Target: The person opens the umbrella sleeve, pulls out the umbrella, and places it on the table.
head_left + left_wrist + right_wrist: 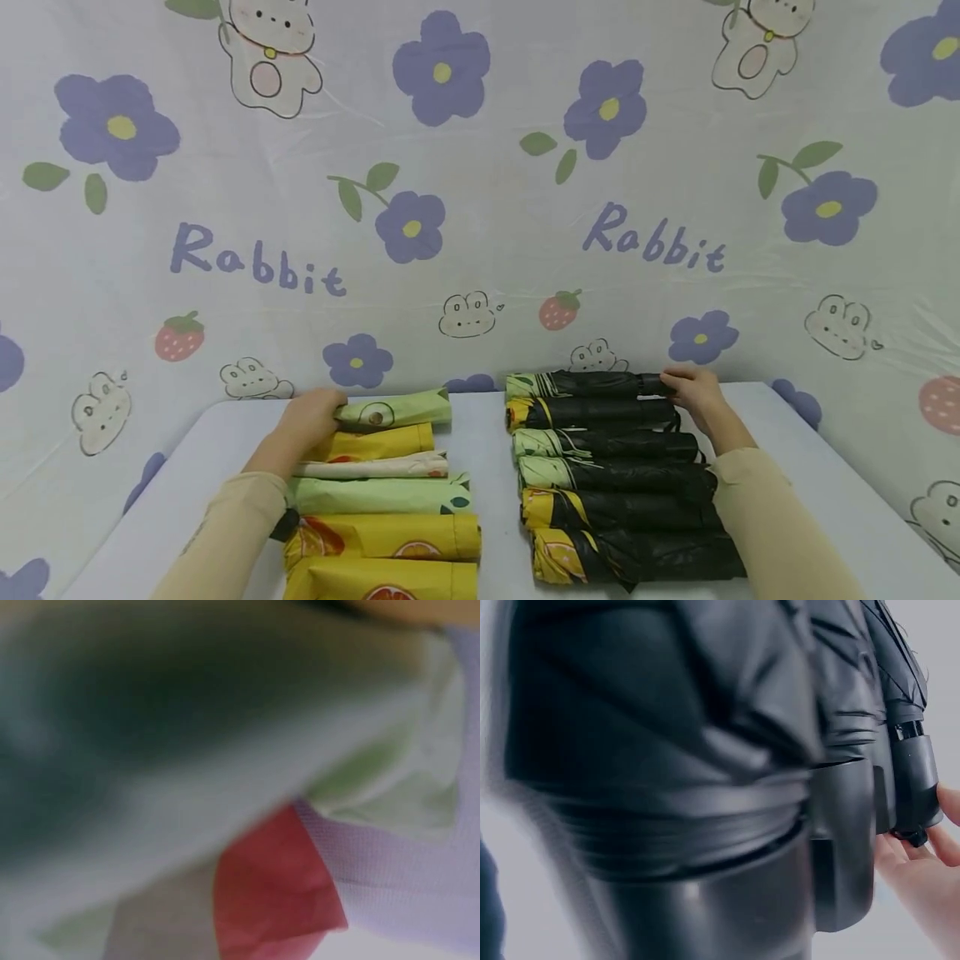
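At the back of the left row lies a pale green avocado-print umbrella sleeve (401,410). My left hand (313,414) holds its left end, with the fingertips partly hidden. Nearer me lie a yellow sleeve (393,443), a thin white sleeve (375,465) and a wider green sleeve (382,495). In the right row, the farthest folded umbrella (600,384) is black with a green-patterned end. My right hand (696,392) grips its black handle; thumb and fingers (907,859) show round the handle (915,780) in the right wrist view.
Several more black folded umbrellas (622,508) lie side by side towards me, handles to the right. Yellow citrus-print sleeves (382,536) lie at the front left. A strip of white table (495,492) separates the rows. A printed curtain (495,167) hangs behind.
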Available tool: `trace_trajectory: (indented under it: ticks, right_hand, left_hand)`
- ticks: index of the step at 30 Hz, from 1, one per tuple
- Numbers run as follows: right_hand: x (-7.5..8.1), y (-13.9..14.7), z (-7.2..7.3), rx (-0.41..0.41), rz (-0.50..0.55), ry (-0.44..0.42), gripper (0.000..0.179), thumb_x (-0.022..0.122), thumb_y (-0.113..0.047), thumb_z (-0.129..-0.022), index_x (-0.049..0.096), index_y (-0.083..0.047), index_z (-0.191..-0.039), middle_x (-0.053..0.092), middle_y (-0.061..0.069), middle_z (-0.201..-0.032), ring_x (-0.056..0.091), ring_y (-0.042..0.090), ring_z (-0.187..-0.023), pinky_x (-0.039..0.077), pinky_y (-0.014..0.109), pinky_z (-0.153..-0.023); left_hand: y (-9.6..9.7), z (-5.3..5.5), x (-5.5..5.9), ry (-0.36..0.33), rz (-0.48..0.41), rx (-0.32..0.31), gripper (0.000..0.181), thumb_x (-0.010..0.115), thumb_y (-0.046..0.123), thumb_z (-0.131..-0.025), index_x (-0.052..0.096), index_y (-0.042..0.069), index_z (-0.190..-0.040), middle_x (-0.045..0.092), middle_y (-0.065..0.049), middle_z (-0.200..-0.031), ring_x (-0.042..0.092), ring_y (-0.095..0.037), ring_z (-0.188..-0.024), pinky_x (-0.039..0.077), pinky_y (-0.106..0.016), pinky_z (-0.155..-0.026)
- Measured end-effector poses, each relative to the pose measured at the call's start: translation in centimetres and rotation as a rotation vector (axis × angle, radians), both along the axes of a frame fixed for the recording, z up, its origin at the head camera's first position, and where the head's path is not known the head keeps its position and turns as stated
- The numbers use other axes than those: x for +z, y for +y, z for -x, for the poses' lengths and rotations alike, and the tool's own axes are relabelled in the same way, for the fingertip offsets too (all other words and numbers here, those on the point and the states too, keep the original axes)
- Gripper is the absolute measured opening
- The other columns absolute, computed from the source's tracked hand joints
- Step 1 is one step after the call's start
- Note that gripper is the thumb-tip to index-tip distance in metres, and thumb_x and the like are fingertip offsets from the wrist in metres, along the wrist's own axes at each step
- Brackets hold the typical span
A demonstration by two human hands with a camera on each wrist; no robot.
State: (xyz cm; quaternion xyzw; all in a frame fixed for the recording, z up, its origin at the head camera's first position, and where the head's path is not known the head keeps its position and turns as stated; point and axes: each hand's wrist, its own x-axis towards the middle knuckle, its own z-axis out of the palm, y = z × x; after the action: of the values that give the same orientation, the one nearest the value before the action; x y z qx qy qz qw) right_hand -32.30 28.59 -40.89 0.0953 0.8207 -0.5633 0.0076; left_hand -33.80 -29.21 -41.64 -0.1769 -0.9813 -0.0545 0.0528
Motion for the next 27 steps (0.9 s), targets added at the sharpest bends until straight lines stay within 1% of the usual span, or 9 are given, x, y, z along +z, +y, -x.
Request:
trace_trajectory:
  ticks: [4,7,12,14,19,23,24,26,27]
  right_hand:
    - [-0.46,0.27,-0.09,0.025,0.001,-0.052,0.056,0.036,-0.016,-0.105,0.017,0.011,-0.151,0.016,0.036,-0.155,0.024,0.047,-0.144,0.029,0.050,-0.117]
    - [-0.79,0.44,-0.28,0.044,0.001,-0.089,0.059,0.037,-0.014,-0.105,0.012,0.010,-0.152,0.009,0.036,-0.156,0.019,0.050,-0.144,0.025,0.052,-0.119]
    - [-1.04,0.53,-0.49,0.088,-0.011,-0.127,0.061,0.037,-0.014,-0.105,0.006,0.008,-0.153,-0.001,0.035,-0.158,0.015,0.053,-0.144,0.020,0.053,-0.120]
    - [-1.06,0.47,-0.41,0.092,-0.040,-0.123,0.061,0.038,-0.014,-0.105,0.007,0.010,-0.152,0.001,0.035,-0.157,0.016,0.052,-0.144,0.022,0.054,-0.119]
    - [-1.10,0.27,-0.12,0.088,-0.150,-0.100,0.057,0.039,-0.011,-0.103,0.016,0.015,-0.149,0.014,0.038,-0.153,0.025,0.052,-0.140,0.029,0.055,-0.116]
    - [-1.02,0.18,-0.10,0.113,-0.209,-0.102,0.057,0.037,-0.013,-0.104,0.017,0.017,-0.148,0.016,0.039,-0.152,0.025,0.053,-0.139,0.030,0.057,-0.114]
    - [-0.98,0.15,-0.10,0.122,-0.225,-0.103,0.058,0.036,-0.015,-0.104,0.017,0.017,-0.148,0.016,0.039,-0.152,0.024,0.054,-0.139,0.030,0.057,-0.114]
    - [-0.84,0.06,-0.14,0.137,-0.251,-0.106,0.061,0.035,-0.021,-0.105,0.015,0.016,-0.148,0.014,0.039,-0.153,0.021,0.054,-0.140,0.029,0.058,-0.114]
    - [-0.77,0.02,-0.14,0.140,-0.264,-0.104,0.063,0.034,-0.024,-0.105,0.013,0.017,-0.148,0.013,0.039,-0.153,0.020,0.054,-0.141,0.029,0.059,-0.114]
  left_hand:
    - [-0.08,-0.18,0.13,0.005,0.001,-0.005,0.021,0.059,-0.007,-0.077,0.056,0.013,-0.070,0.059,-0.002,-0.071,0.052,-0.017,-0.067,0.043,-0.036,-0.062]
    - [-0.17,-0.27,0.16,0.007,0.006,-0.004,0.020,0.062,-0.004,-0.079,0.057,0.013,-0.071,0.061,-0.001,-0.072,0.054,-0.017,-0.067,0.045,-0.037,-0.063]
    - [-0.31,-0.29,0.20,0.003,0.003,-0.004,0.020,0.061,-0.003,-0.079,0.057,0.014,-0.070,0.060,-0.001,-0.070,0.053,-0.017,-0.066,0.044,-0.036,-0.062]
    - [-0.37,-0.25,0.21,0.005,0.001,-0.004,0.019,0.061,-0.003,-0.079,0.057,0.014,-0.070,0.059,-0.001,-0.070,0.052,-0.017,-0.066,0.044,-0.036,-0.062]
    - [-0.44,-0.28,0.20,0.010,0.004,-0.005,0.018,0.064,-0.001,-0.079,0.058,0.014,-0.072,0.060,-0.001,-0.071,0.052,-0.017,-0.066,0.045,-0.037,-0.063]
    - [-0.43,-0.34,0.14,0.004,-0.004,-0.014,0.015,0.066,0.001,-0.080,0.060,0.013,-0.073,0.063,-0.002,-0.072,0.056,-0.019,-0.068,0.046,-0.039,-0.063]
    - [-0.42,-0.35,0.13,0.001,-0.006,-0.016,0.013,0.067,0.002,-0.081,0.061,0.013,-0.075,0.064,-0.003,-0.074,0.058,-0.020,-0.070,0.047,-0.040,-0.064]
    - [-0.43,-0.38,0.10,-0.004,-0.017,-0.019,0.007,0.069,0.005,-0.082,0.066,0.010,-0.085,0.069,-0.006,-0.082,0.063,-0.023,-0.076,0.051,-0.042,-0.069]
    - [-0.44,-0.41,0.12,-0.010,-0.026,-0.019,0.009,0.069,0.007,-0.083,0.068,0.009,-0.092,0.071,-0.008,-0.088,0.065,-0.026,-0.081,0.052,-0.044,-0.073]
